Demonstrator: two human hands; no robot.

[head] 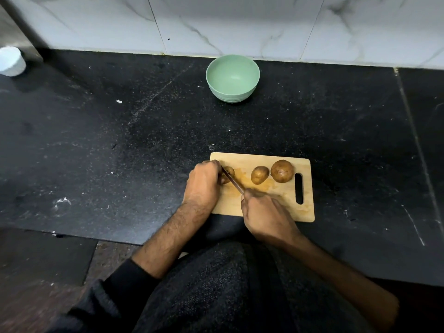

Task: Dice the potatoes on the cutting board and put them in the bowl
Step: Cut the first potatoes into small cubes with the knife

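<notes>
No readable writing or brand marks appear on any item. My left hand point(204, 182) grips a small potato point(227, 174) at the left end of the cutting board point(283, 200). My right hand point(265, 213) is closed around the handle of a knife point(232, 180), blade resting on that potato. Two whole potatoes point(259, 174) point(282, 171) lie to its right. The green bowl point(232, 78) stands well apart, near the marble-tiled wall point(240, 22). The table point(120, 140) is black speckled stone.

No legible text — no labels, brands or numbers anywhere.
</notes>
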